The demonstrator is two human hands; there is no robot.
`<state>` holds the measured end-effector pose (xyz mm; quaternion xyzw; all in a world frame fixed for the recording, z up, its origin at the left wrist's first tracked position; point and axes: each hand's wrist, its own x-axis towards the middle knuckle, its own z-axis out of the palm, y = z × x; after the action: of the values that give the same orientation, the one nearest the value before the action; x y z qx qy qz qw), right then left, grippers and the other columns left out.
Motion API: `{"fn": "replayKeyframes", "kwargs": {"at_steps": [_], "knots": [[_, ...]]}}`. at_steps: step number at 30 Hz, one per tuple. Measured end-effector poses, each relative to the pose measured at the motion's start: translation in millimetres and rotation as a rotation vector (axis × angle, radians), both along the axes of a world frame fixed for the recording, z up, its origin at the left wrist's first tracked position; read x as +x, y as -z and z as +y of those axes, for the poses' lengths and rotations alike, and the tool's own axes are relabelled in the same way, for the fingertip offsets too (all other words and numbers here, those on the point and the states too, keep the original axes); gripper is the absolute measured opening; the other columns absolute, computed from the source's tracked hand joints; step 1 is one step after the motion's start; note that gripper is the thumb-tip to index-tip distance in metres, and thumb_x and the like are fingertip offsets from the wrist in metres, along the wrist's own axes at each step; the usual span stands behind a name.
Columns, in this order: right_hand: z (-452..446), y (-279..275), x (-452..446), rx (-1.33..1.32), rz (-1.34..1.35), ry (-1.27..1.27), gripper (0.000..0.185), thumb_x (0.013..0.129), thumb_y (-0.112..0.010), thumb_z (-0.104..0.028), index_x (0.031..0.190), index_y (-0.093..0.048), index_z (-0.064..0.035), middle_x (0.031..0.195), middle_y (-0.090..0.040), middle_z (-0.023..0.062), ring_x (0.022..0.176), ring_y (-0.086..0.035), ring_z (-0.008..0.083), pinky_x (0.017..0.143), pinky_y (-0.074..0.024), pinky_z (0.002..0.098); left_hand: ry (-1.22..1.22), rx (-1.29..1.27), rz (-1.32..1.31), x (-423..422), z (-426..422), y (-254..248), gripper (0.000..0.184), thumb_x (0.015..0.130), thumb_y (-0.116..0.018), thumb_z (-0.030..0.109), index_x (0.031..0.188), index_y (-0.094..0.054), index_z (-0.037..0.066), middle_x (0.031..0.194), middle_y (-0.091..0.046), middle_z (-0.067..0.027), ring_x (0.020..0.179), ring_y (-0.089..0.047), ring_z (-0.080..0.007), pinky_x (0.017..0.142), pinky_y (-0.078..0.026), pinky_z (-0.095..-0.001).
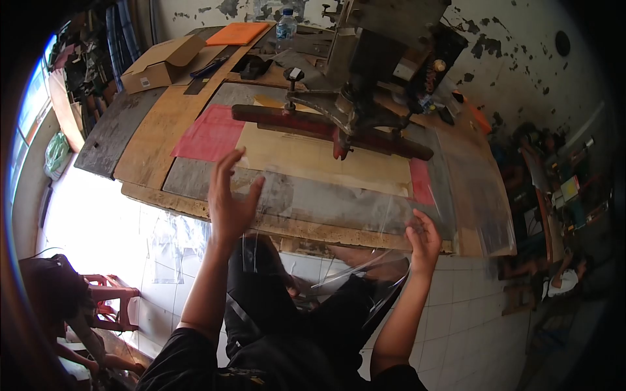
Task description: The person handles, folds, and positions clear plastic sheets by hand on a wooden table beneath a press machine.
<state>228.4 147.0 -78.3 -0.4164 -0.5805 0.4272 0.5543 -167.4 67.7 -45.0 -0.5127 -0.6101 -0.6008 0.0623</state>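
Observation:
My left hand (233, 202) is raised over the front edge of the work table, thumb and fingers apart, with nothing plainly gripped. My right hand (424, 242) is at the right part of the same edge, fingers curled in on the edge of a clear plastic sheet (385, 218). The sheet is see-through and hangs toward my lap, so its outline is hard to follow. Beyond my hands, a pale yellow sheet (313, 155) lies with red pieces (212, 132) at its ends. Over it sits the long dark red bar (326, 130) of a press machine (365, 72).
An open cardboard box (160, 64), an orange folder (236, 33) and a water bottle (285, 29) stand at the back left. More clear plastic (497, 231) hangs over the right edge. A red stool (111, 303) and a person are at lower left; another person sits far right.

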Motion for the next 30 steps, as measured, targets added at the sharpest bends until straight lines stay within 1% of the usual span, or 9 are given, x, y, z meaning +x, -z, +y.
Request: {"fn": "replayKeyframes", "kwargs": {"at_steps": [2, 6, 10, 13, 18, 20, 22, 26, 30], "knots": [[-0.9, 2.0, -1.0, -0.004, 0.019, -0.031, 0.047, 0.093, -0.073, -0.004, 0.138, -0.063, 0.0022, 0.117, -0.068, 0.005, 0.105, -0.063, 0.0112, 0.09, -0.0495, 0.0236, 0.095, 0.011, 0.194, 18.7, -16.9, 4.5, 0.039, 0.089, -0.08, 0.011, 0.125, -0.067, 0.004, 0.116, -0.072, -0.012, 0.105, -0.071, -0.0278, 0.085, -0.057, -0.0398], [-30.3, -8.9, -27.7, 0.054, 0.057, -0.058, 0.041, 0.094, -0.071, 0.001, 0.134, -0.064, 0.0058, 0.121, -0.069, 0.0094, 0.107, -0.065, 0.0142, 0.094, -0.0514, 0.0283, 0.69, -0.36, 0.047, 89.8, -58.3, 3.8, 0.041, 0.09, -0.082, 0.019, 0.125, -0.067, 0.004, 0.105, -0.072, -0.0133, 0.088, -0.075, -0.0253, 0.074, -0.059, -0.0374], [-72.0, -21.3, -59.5, 0.099, 0.108, -0.009, 0.037, 0.094, -0.073, 0.0, 0.129, -0.066, 0.006, 0.116, -0.071, 0.01, 0.106, -0.067, 0.0146, 0.093, -0.0523, 0.0291, 0.702, -0.425, -0.133, 134.4, -70.6, -2.2, 0.043, 0.095, -0.077, 0.017, 0.134, -0.065, 0.003, 0.116, -0.073, -0.0137, 0.105, -0.073, -0.0251, 0.09, -0.059, -0.0354], [-93.7, -27.9, -73.9, 0.28, -0.006, 0.046, 0.026, 0.092, -0.077, -0.006, 0.116, -0.071, 0.0031, 0.103, -0.073, 0.0121, 0.102, -0.069, 0.0161, 0.087, -0.0539, 0.028, 0.92, -0.442, -0.675, 144.2, -76.9, 2.0, 0.036, 0.101, -0.071, 0.014, 0.131, -0.065, -0.004, 0.124, -0.073, -0.0114, 0.112, -0.07, -0.0184, 0.101, -0.054, -0.035], [-110.9, -16.1, -82.3, 0.332, -0.028, 0.112, 0.033, 0.092, -0.08, -0.012, 0.12, -0.069, 0.0006, 0.111, -0.069, 0.0109, 0.098, -0.068, 0.0169, 0.083, -0.0523, 0.0283, 0.952, -0.484, -0.951, 148.7, -91.6, 4.1, 0.024, 0.102, -0.069, 0.01, 0.123, -0.068, -0.002, 0.121, -0.073, -0.0127, 0.113, -0.068, -0.0178, 0.099, -0.054, -0.0332], [-116.8, -18.7, -85.1, 0.309, 0.006, 0.01, 0.042, 0.098, -0.075, -0.022, 0.13, -0.064, 0.0034, 0.118, -0.066, 0.0116, 0.107, -0.065, 0.0199, 0.095, -0.0516, 0.0338, 0.902, -0.491, -0.915, 146.4, -94.0, 5.5, 0.02, 0.102, -0.069, 0.01, 0.119, -0.069, 0.0, 0.122, -0.072, -0.013, 0.115, -0.067, -0.0179, 0.098, -0.054, -0.0323], [-113.2, -20.1, -85.8, 0.33, 0.051, -0.05, 0.051, 0.098, -0.075, -0.033, 0.132, -0.063, 0.0036, 0.119, -0.067, 0.0133, 0.108, -0.066, 0.0214, 0.095, -0.0521, 0.035, 0.785, -0.287, -0.498, 141.1, -92.0, 5.8, 0.012, 0.104, -0.067, 0.013, 0.11, -0.066, 0.002, 0.131, -0.067, -0.0155, 0.123, -0.063, -0.0198, 0.096, -0.055, -0.0296], [-93.6, -38.7, -66.7, 0.257, -0.076, -0.352, 0.084, 0.093, -0.07, -0.067, 0.135, -0.062, 0.0052, 0.117, -0.073, 0.0195, 0.11, -0.071, 0.0252, 0.094, -0.0542, 0.0378, 0.894, -0.081, -0.76, 116.1, -94.9, -16.7, 0.008, 0.107, -0.06, 0.012, 0.11, -0.058, 0.005, 0.15, -0.056, -0.0227, 0.145, -0.049, -0.0323, 0.12, -0.036, -0.0459], [-83.4, -40.2, -60.1, 0.408, -0.499, -0.407, 0.061, 0.084, -0.089, -0.036, 0.131, -0.069, -0.0049, 0.106, -0.079, 0.0091, 0.089, -0.077, 0.0179, 0.082, -0.0593, 0.0316, 1.038, -0.008, -0.682, 68.1, -101.6, -30.5, 0.012, 0.113, -0.048, 0.022, 0.114, -0.047, 0.009, 0.155, -0.048, -0.0294, 0.152, -0.04, -0.0403, 0.121, -0.036, -0.0552]]}}
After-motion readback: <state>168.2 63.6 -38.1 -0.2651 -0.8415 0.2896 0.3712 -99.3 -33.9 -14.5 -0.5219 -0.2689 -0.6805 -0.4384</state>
